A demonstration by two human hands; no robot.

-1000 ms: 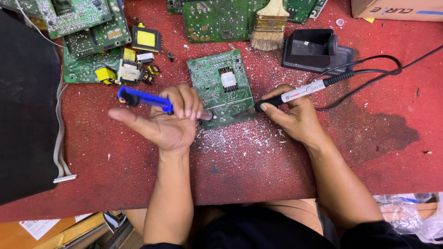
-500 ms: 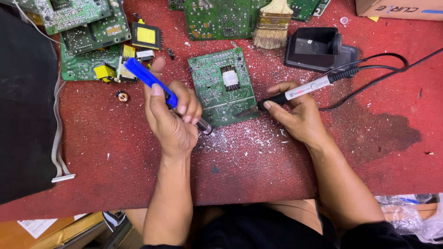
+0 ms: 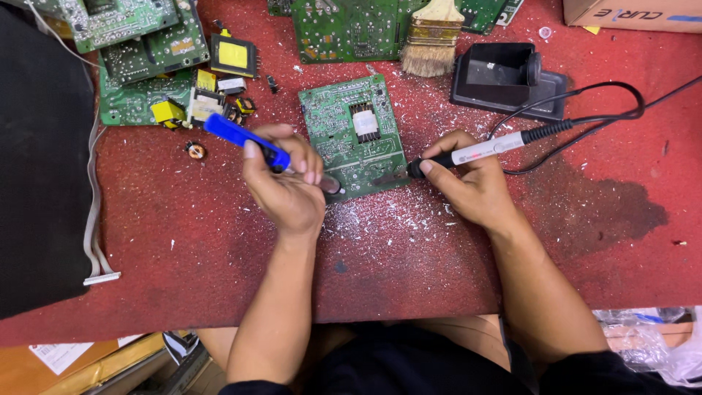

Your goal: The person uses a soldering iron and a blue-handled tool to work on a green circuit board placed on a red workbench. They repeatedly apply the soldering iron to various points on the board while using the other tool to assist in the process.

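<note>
A green circuit board (image 3: pixel 344 121) lies on the red table mat (image 3: pixel 183 241), solder side up, with a small pale component at its middle. My left hand (image 3: pixel 289 183) grips a blue desoldering pump (image 3: pixel 245 139), its tip resting at the board's lower left corner. My right hand (image 3: pixel 468 183) holds a white-and-black soldering iron (image 3: pixel 486 150) like a pen, its tip touching the board's lower right edge. The iron's black cable (image 3: pixel 607 110) runs off to the right.
More green boards (image 3: pixel 139 44) and yellow-topped components (image 3: pixel 232 55) lie at the back left. A paintbrush (image 3: pixel 431 36) and a black iron stand (image 3: pixel 504 77) sit behind the board. A black case (image 3: pixel 36 168) fills the left side. Solder flecks cover the mat.
My left hand turned the blue pump from lying level to pointing down-right and brought its tip to the board's corner. The right hand and iron stayed at the board's edge.
</note>
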